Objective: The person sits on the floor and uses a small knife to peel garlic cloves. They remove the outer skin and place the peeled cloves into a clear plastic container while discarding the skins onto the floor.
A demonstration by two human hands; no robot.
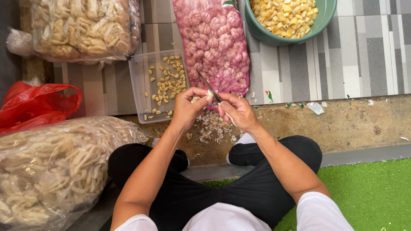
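Seen from above in even daylight, a floor of grey-and-white striped tiles [359, 55] ends at a worn, stained concrete step [342, 124], flecked with scraps of pale papery skin. Below the step runs a narrow grey ledge [368, 153], and beside it a patch of bright green artificial turf [372, 192] fills the lower right corner. Along the left side, clear plastic sacks of pale crackers [55, 167] lie heaped beside a crumpled red plastic bag [30, 105]; another sack of ring-shaped crackers [81, 28] rests on the tiles at the top.
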